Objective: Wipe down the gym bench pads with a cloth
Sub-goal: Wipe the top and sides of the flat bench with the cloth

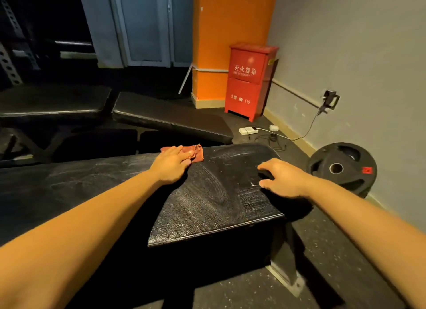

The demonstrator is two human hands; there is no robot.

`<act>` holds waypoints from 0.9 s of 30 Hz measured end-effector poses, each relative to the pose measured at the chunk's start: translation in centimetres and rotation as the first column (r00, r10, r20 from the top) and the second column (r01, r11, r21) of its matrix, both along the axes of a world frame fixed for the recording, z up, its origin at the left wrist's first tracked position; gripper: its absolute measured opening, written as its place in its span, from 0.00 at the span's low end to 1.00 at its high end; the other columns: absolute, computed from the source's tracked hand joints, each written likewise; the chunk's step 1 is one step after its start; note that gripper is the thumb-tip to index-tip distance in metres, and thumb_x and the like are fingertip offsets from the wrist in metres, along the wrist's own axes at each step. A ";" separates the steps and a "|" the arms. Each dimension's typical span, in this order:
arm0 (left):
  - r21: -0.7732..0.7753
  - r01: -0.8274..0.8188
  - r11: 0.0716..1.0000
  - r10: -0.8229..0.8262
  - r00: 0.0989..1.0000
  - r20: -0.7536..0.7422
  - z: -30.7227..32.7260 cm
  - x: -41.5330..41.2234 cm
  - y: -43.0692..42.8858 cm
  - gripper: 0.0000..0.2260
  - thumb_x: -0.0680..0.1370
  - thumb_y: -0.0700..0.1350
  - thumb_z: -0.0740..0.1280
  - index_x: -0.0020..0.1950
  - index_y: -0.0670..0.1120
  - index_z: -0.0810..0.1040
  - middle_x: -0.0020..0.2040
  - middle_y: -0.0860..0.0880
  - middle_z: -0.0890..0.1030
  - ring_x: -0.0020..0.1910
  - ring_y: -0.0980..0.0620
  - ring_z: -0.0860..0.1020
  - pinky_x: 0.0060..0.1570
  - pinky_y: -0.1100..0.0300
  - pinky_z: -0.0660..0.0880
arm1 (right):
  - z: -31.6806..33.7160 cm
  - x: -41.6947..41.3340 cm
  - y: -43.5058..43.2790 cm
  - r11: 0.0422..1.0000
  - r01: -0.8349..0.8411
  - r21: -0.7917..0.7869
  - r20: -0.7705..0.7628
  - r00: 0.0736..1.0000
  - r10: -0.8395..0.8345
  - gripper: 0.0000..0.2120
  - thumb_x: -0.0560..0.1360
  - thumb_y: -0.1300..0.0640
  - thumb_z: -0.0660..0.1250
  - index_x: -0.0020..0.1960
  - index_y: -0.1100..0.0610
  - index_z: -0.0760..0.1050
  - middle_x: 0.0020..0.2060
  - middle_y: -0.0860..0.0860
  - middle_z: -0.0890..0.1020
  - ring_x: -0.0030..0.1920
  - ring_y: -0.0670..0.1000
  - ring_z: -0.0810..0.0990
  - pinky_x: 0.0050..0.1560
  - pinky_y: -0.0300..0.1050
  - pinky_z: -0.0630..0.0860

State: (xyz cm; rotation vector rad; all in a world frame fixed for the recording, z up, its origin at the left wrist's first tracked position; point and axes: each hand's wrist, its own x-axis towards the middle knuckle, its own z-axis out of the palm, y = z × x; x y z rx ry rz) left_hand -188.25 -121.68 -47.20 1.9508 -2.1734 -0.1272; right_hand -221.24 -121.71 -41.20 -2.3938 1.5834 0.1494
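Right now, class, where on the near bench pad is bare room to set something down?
Free: the pad between left hand and right hand, and the long stretch left of the left forearm. Crowded: far edge under the cloth.

"灭火器箱" is printed in white on the upper door of a red fire-extinguisher cabinet (pixel 250 80); "火警 119", w/ a phone symbol, is marked on the lower door. The red tag (pixel 367 170) on a weight plate (pixel 341 184) can't be read.

Red fire cabinet (pixel 250 80), weight plate (pixel 341 168), power strip (pixel 248 130).
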 end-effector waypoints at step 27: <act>-0.015 0.301 0.954 -0.301 0.951 -0.075 0.1 -16.7 6.5 0.21 0.87 0.58 0.50 0.80 0.61 0.64 0.83 0.55 0.54 0.82 0.58 0.48 0.80 0.59 0.44 | -3.4 -10.1 -9.6 0.970 -0.022 0.240 0.629 0.765 -0.138 0.19 0.82 0.55 0.65 0.73 0.54 0.72 0.66 0.52 0.77 0.65 0.50 0.76 0.61 0.42 0.70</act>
